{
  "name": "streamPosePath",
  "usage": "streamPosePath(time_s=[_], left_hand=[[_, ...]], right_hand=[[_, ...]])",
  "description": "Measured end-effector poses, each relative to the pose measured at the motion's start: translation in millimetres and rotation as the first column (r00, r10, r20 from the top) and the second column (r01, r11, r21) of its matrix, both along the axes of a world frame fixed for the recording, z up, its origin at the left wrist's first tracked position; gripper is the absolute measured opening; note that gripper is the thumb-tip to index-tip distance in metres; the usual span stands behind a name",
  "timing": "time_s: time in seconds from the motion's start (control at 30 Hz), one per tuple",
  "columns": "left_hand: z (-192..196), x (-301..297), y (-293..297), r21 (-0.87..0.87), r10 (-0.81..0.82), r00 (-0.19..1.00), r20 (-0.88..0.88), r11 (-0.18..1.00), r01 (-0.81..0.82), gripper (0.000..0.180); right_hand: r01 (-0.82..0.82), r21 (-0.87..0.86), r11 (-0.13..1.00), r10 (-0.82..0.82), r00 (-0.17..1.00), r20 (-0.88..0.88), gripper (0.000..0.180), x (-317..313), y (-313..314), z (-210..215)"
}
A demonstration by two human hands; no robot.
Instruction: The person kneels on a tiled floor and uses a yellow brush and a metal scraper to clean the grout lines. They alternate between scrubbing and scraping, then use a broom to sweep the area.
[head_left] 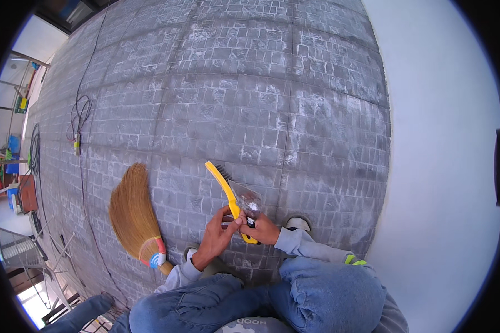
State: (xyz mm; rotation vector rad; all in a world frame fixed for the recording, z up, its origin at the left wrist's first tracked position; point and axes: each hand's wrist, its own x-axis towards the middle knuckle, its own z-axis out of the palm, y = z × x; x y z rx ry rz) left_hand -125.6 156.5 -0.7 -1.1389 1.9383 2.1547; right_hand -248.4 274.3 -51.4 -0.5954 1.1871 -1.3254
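Above my knees, both my hands meet at the handle of a yellow wire brush (221, 178) with dark bristles, its head slanting up and to the left. My left hand (216, 237) pinches the handle between thumb and fingers. Closed around the lower handle is my right hand (262, 230). Clear crinkled plastic wrapping (248, 198) hangs beside the brush, against the right hand. A small black piece with white marks shows by my right thumb; I cannot tell what it is. To the left, a straw broom (132, 206) lies on the paving, apart from my hands.
Grey stone-patterned paving (228, 111) spreads ahead, bounded on the right by a white wall (433, 139). A dark cable runs down the left to a power strip (76, 144). A mesh chair (21, 248) stands far left. Another person's jeans leg (80, 315) shows lower left.
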Motion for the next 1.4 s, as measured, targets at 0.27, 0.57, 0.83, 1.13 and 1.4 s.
streamPosePath(time_s=[0.27, 0.57, 0.83, 1.13, 1.4], left_hand=[[6, -15, 7, -0.057, -0.126, 0.992, 0.023, 0.99, 0.127, 0.06], [-13, -3, 14, 0.228, -0.056, 0.998, -0.036, 0.972, 0.063, 0.065], [-17, 10, 10, 0.401, 0.235, 0.959, -0.16, 0.903, -0.154, 0.043], [-13, 21, -6, 0.552, 0.432, 0.9, -0.054, 0.764, -0.334, 0.019], [47, 49, -76, 0.456, 0.618, 0.753, -0.227, 0.75, -0.478, 0.035]], right_hand=[[0.059, -0.153, 0.986, -0.061, 0.998, -0.009, 0.024, -3, 9, -9], [-0.131, 0.057, 0.99, 0.142, 0.886, -0.441, 0.06, 5, 10, 2], [-0.122, -0.079, 0.989, 0.088, 0.937, -0.337, 0.077, 7, 6, 21], [-0.123, -0.185, 0.975, 0.056, 0.942, -0.332, 0.096, -3, 8, 9], [0.272, 0.175, 0.946, -0.3, 0.941, 0.157, 0.046, -4, 23, -22]])
